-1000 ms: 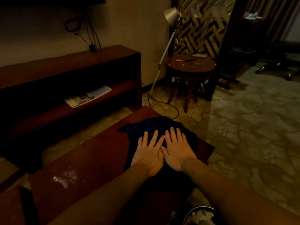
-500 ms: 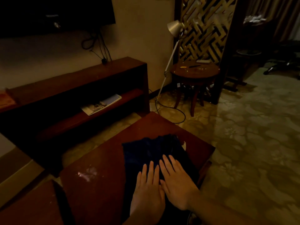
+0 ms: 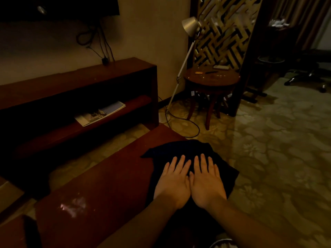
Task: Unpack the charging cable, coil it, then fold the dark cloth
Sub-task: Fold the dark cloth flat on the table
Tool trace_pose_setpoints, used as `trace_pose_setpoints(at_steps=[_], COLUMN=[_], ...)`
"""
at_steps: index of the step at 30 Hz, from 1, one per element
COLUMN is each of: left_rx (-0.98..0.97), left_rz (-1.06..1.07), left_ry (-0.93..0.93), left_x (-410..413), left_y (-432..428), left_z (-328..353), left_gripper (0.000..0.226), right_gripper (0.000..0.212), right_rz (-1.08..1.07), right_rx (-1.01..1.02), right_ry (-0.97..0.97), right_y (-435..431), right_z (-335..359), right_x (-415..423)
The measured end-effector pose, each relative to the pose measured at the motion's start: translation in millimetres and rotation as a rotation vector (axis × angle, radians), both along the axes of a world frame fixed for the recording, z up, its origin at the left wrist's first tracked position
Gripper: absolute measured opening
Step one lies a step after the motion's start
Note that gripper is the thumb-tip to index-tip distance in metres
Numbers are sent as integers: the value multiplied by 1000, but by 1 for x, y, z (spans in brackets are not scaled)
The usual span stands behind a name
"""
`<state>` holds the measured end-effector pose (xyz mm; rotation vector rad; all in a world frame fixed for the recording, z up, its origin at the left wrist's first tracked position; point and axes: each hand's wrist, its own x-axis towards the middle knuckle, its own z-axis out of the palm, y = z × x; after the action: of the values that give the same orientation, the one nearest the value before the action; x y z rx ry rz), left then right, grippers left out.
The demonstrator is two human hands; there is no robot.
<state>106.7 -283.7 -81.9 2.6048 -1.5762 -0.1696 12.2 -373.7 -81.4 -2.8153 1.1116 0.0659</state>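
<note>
Cloth (image 3: 180, 149), seemingly soft and light, lies at 5 o'clock on the table (image 3: 107, 179) under left hand (image 3: 172, 183) and right hand (image 3: 206, 185), both pressing flat, fingers straight; I would pinch its 12 o'clock edge

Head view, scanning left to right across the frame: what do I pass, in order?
magazine → left hand → right hand, both flat on the dark cloth → office chair
</note>
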Motion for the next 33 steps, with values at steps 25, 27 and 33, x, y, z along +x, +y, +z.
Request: trace_pose_setpoints(at_steps=[25, 27, 33], left_rx=[4, 13, 99], left_rz=[10, 23, 94], left_ry=[-7, -4, -78], left_x=[-12, -22, -40], left_y=[96, 131, 199], left_z=[-7, -3, -14], left_gripper=[61, 60, 75], right_gripper=[99, 89, 92], right_rz=[42, 66, 173], right_rx=[19, 44, 88], right_ry=[4, -35, -80], right_y=[76, 107, 176], right_z=[-11, -14, -12], right_x=[-9, -13, -20])
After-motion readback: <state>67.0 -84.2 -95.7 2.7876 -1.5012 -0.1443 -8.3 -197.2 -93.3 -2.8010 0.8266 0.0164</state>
